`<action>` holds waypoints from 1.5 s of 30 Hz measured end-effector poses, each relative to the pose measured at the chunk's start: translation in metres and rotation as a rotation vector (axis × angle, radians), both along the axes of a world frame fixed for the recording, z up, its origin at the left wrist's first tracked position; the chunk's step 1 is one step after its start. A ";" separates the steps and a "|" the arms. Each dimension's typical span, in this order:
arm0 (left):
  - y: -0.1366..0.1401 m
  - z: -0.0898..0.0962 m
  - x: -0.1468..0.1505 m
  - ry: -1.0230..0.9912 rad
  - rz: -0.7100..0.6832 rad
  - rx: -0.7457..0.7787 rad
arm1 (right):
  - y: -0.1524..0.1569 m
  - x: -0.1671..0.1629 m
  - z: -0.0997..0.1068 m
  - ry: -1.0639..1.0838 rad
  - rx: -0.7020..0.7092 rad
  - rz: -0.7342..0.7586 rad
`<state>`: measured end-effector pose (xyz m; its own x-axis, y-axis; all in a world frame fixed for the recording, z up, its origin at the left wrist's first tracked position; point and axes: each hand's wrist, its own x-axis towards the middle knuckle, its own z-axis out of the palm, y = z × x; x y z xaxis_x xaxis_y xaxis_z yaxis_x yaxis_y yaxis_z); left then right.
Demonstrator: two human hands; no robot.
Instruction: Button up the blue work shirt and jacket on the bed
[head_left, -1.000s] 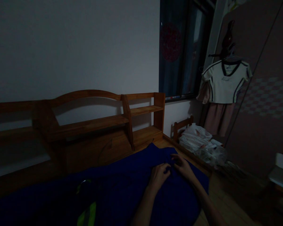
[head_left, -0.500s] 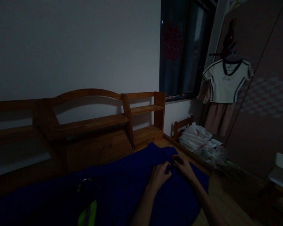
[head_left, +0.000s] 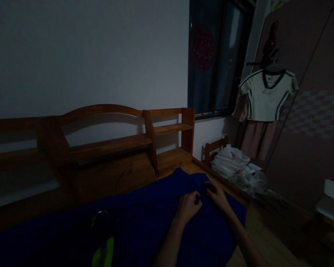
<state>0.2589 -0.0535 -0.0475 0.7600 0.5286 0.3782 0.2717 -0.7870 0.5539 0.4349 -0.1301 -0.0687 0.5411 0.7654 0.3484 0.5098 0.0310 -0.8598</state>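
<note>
A dark blue garment [head_left: 167, 218] with a yellow-green reflective strip [head_left: 103, 253] lies spread over the wooden surface. My left hand [head_left: 189, 206] rests on its upper right part, fingers curled in a pinch on the cloth. Just to the right, my right hand [head_left: 217, 195] has bent fingers on the same fabric, close to the left fingertips. Dim light hides what exactly is between the fingers. Near the strip, a small shiny curved detail [head_left: 100, 213] shows on the dark cloth.
A wooden headboard with shelves [head_left: 122, 142] stands behind the garment against the wall. White plastic bags [head_left: 231, 161] are piled beyond the bed's raised edge. A white shirt [head_left: 268, 96] hangs at the right; a pale chair [head_left: 332, 200] stands at the far right.
Both hands stay at almost the same spot on the garment. The right fingers have shifted very slightly away from the left ones; the garment lies as before.
</note>
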 end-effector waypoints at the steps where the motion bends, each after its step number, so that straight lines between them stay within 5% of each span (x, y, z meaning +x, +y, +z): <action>1: 0.000 0.000 0.000 0.000 0.004 0.000 | 0.000 0.000 0.000 -0.004 -0.005 0.000; 12: 0.002 -0.008 0.002 -0.003 0.024 0.025 | -0.002 -0.005 0.004 0.035 -0.035 -0.036; 17: 0.007 -0.011 0.007 -0.112 0.100 -0.077 | -0.001 -0.005 0.005 0.005 0.004 -0.045; 21: 0.012 -0.010 0.010 -0.239 0.167 -0.206 | -0.004 -0.005 0.006 -0.202 0.040 -0.261; 27: 0.010 -0.008 0.008 -0.300 0.267 -0.278 | -0.016 -0.015 0.007 -0.517 -0.165 -0.561; 31: 0.008 -0.002 0.004 -0.313 0.446 -0.173 | -0.016 -0.018 0.016 -0.530 -0.146 -0.499; 36: 0.010 0.014 -0.006 -0.406 0.645 -0.028 | -0.003 -0.038 0.022 -0.186 0.046 -0.207; 39: 0.004 0.026 -0.011 -0.462 0.546 0.069 | 0.003 -0.052 0.014 -0.089 0.089 -0.092; 45: -0.018 0.036 -0.011 -0.286 -0.002 0.215 | 0.004 -0.051 -0.002 -0.076 0.032 -0.184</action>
